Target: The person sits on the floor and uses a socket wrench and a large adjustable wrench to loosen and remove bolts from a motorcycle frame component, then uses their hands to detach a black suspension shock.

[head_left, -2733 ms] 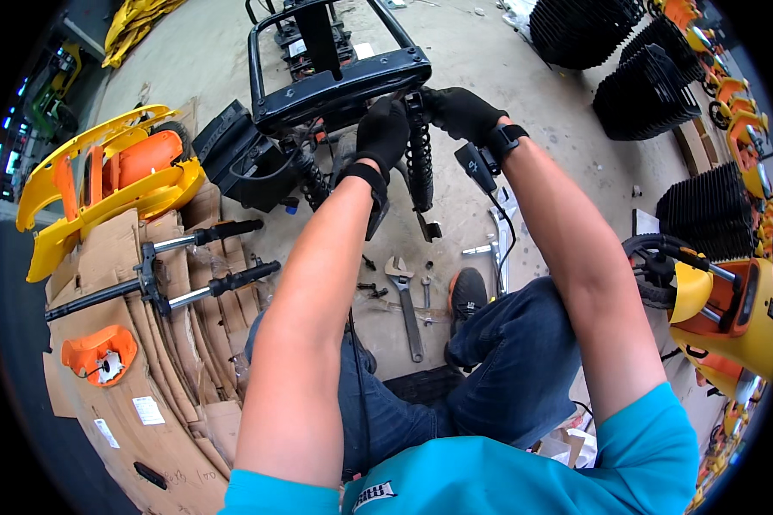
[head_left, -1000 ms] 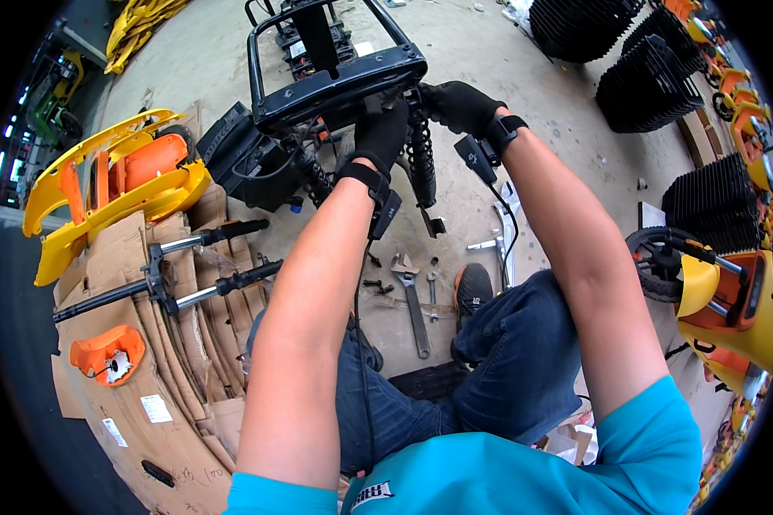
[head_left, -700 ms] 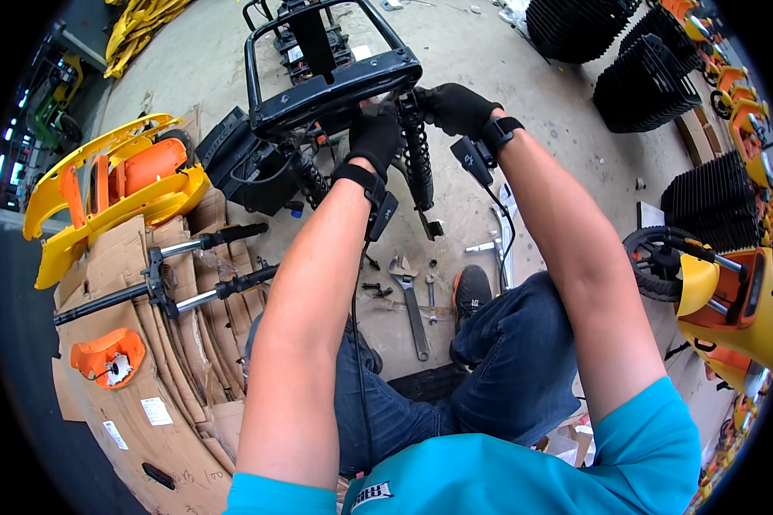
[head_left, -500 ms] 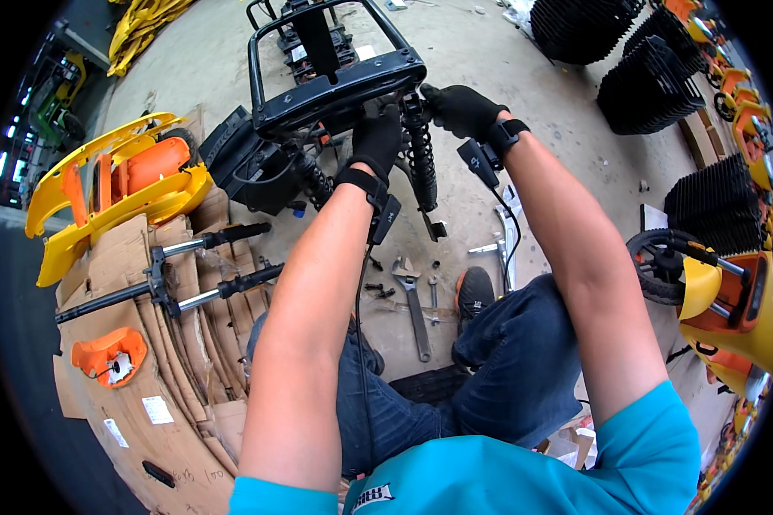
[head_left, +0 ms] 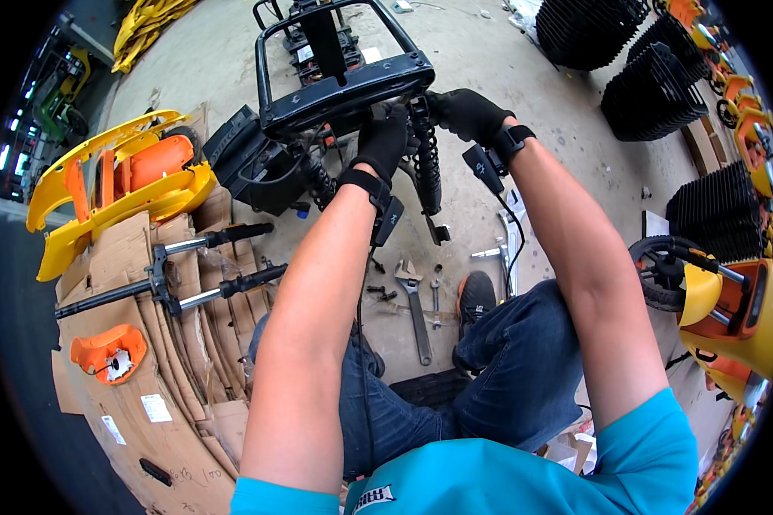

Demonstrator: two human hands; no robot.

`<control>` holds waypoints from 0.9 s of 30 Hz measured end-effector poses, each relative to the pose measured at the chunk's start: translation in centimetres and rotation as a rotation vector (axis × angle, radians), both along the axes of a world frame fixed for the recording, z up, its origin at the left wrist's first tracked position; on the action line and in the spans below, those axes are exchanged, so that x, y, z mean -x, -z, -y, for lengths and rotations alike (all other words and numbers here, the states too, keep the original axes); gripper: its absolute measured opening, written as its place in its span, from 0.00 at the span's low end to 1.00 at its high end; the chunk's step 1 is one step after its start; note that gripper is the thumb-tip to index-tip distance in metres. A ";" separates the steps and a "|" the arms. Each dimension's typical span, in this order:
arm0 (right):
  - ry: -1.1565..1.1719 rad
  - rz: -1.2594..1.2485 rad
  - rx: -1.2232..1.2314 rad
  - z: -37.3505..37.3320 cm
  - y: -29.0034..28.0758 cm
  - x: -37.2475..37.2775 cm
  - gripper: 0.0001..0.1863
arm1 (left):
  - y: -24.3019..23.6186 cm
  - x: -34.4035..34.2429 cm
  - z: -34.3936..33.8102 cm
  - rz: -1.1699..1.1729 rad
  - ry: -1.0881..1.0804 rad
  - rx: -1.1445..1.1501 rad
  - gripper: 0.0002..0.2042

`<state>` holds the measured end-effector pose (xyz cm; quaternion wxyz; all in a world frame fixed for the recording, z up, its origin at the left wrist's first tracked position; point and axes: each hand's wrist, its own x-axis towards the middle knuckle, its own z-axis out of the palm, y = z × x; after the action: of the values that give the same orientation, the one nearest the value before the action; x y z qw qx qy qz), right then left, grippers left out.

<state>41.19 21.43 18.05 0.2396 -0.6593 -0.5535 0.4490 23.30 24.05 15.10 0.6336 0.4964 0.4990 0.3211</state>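
A black metal vehicle frame (head_left: 348,96) stands in front of me, with a coil-spring shock absorber (head_left: 428,167) hanging under its right rear corner. My left hand (head_left: 388,137), in a black glove, is closed at the left side of the shock's upper end, below the frame's crossbar. On the other side of that upper end is my gloved right hand (head_left: 471,116), its fingers bent together. The frame and the gloves hide whatever lies between the fingers. A second shock absorber (head_left: 320,182) shows left of my left wrist.
An adjustable wrench (head_left: 416,313), a smaller spanner (head_left: 435,296) and loose bolts lie on the floor near my feet. Flattened cardboard (head_left: 172,378) at left carries a front fork (head_left: 159,279) and yellow-orange bodywork (head_left: 129,176). Black crates (head_left: 653,94) and a wheel (head_left: 657,273) stand at right.
The frame, the shock absorber and both hands sit slightly farther right in the picture. My left fingers are more visible beside the shock's top. Both hands stay at the same joint.
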 end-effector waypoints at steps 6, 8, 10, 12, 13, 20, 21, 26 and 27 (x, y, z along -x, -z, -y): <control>0.100 -0.047 0.063 0.3 -0.9 0.6 0.32 | 0.5 0.2 0.2 -0.056 0.032 -0.261 0.12; 0.113 -0.064 0.084 0.2 -0.7 0.5 0.32 | 0.1 0.0 0.3 -0.084 0.051 -0.266 0.08; 0.102 -0.059 0.075 0.4 -0.7 0.5 0.32 | 0.0 -0.1 -0.1 -0.081 0.077 -0.157 0.08; 0.067 -0.037 0.035 0.5 -0.6 0.5 0.31 | 0.0 -0.3 -0.4 -0.087 0.078 -0.074 0.10; 0.060 -0.033 0.033 0.3 -0.6 0.5 0.31 | 0.1 -0.4 -0.5 -0.096 0.067 -0.044 0.10; 0.018 -0.013 -0.032 -0.3 0.6 -0.1 0.29 | -0.5 -1.0 -0.2 -0.031 -0.012 0.038 0.13; 0.012 -0.007 -0.047 -0.3 0.6 0.0 0.29 | -0.7 -1.0 -0.2 -0.058 -0.002 0.035 0.13; -0.001 -0.013 0.019 -0.1 0.0 0.1 0.19 | -1.4 -0.7 0.1 -0.134 0.054 0.062 0.14; -0.017 -0.004 0.014 -0.1 -0.1 0.2 0.20 | -1.0 -0.7 0.0 -0.101 0.013 0.067 0.14</control>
<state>40.99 21.53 18.15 0.2323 -0.6552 -0.5555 0.4563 23.96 24.08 16.07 0.6260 0.4936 0.5376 0.2746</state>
